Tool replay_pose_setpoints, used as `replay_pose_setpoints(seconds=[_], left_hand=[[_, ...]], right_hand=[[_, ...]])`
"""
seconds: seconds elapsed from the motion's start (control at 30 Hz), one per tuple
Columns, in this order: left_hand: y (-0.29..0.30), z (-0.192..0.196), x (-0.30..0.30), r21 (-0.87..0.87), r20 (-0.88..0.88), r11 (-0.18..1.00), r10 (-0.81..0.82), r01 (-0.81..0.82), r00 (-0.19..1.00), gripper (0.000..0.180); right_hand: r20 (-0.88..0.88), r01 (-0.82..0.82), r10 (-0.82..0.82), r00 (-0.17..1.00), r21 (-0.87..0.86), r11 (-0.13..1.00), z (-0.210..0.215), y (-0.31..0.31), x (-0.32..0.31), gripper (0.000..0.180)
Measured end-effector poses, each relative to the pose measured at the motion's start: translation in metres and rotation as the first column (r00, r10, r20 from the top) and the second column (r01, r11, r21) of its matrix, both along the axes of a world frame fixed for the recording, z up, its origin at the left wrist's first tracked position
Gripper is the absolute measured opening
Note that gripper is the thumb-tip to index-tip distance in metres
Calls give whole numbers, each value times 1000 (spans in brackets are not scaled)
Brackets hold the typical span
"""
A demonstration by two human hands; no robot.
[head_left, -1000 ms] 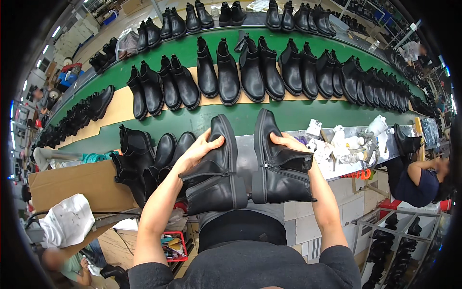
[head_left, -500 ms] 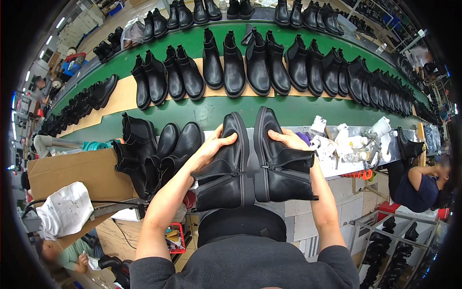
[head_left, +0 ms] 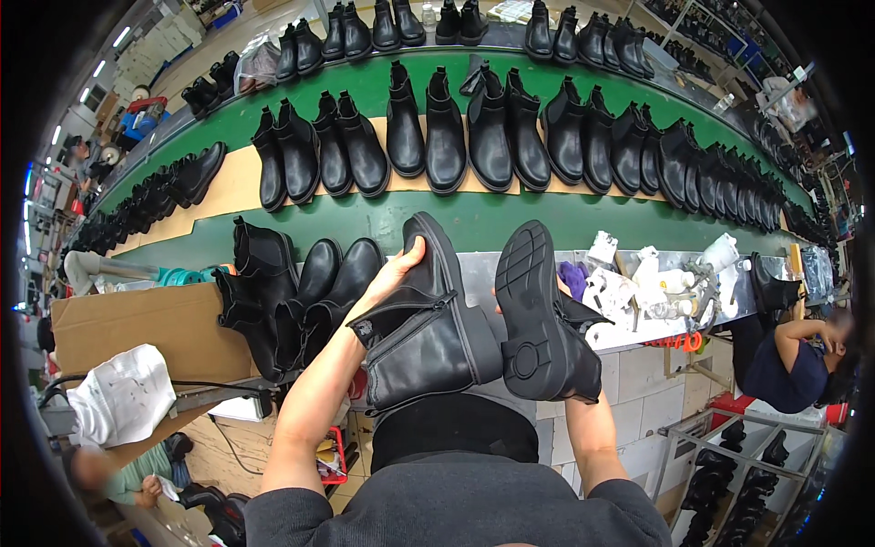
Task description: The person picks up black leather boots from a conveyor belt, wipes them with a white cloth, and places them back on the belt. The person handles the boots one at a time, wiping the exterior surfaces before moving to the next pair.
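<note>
L hand (head_left: 401, 264) wrapped round toe end of a black zip ankle boot (head_left: 424, 333), thumb on top by the sole edge, grip firm on the boot. Boot held up in front of chest, side w/ zip facing camera, toe pointing away twd the conveyor, shaft twd the body. R hand mostly hidden behind second black boot (head_left: 542, 319); grip can't be judged exactly, only forearm seen below, but boot is up in the air w/ nothing else under it. That boot turned sole-up, ribbed tread and round heel mark facing camera. Two boots just beside each other, small gap btwn, both above grey counter (head_left: 656, 333).

On counter, R of boots: white bottles and tubs (head_left: 656, 278), purple rag (head_left: 574, 276), more clutter. L of held boots: cluster of black boots (head_left: 292, 292) standing at counter edge, next to a cardboard box (head_left: 137, 328). White bag (head_left: 118, 397) lower L.

Beyond: green conveyor belt (head_left: 474, 219) w/ tan strip, row of black boots (head_left: 474, 137) standing along it, further row behind. Another person (head_left: 793, 365) in dark top seated far R, arm raised. Rack w/ boots (head_left: 738, 474) lower R.
</note>
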State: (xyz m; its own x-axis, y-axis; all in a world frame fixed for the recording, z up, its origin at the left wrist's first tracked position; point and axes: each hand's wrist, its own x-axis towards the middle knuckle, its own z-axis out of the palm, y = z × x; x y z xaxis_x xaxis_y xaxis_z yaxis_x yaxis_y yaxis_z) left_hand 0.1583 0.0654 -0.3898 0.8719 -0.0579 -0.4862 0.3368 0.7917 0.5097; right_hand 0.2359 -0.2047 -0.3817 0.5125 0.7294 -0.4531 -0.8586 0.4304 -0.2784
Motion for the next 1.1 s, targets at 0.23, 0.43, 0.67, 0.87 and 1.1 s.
replay_pose_setpoints(seconds=[0.23,0.43,0.67,0.87,1.1], left_hand=[[3,5,-3,29,21,999,-32,31,999,56],[14,35,3,283,-31,956,-77,82,997,55],[30,26,53,745,-507,402,-178,533,843,111],[31,-18,46,898,-421,113,-68,426,905,75],[-57,58,-52,928,-344,-169,-52,331,938,30]], right_hand=[[-49,38,-38,998,-1,999,23,-10,4,42],[-9,-176,176,984,-107,979,14,-16,42,40],[40,-420,449,893,-284,862,-21,3,80,44],[222,-51,782,582,-950,307,-53,74,54,118],[403,77,713,573,-893,443,-71,66,28,111]])
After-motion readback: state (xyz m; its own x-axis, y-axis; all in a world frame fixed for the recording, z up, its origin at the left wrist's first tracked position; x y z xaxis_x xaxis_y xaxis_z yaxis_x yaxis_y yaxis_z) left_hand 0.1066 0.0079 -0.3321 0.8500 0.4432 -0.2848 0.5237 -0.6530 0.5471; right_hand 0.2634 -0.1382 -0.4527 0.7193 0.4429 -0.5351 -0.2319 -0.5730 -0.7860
